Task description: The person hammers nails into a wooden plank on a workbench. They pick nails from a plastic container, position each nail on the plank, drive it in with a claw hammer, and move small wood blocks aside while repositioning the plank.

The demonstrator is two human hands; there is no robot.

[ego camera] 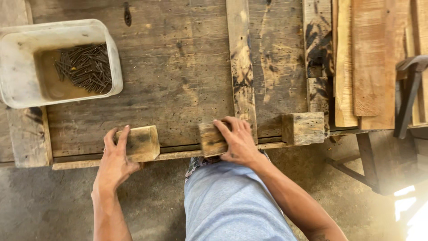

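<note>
Hands on two wood blocks, left hand [113, 160] on left block [140, 143], right hand [238, 140] on middle block [210, 139], bench edge [89, 163]

The middle wooden block [213, 139] is partly covered by the right hand [238, 140]. The white tub [18, 62] is cut off at the left edge, the hammer [408, 96] at the right.

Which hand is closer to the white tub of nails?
Left. The left hand rests on a wooden block just below the white tub; the right hand sits on the middle block, farther right.
</note>
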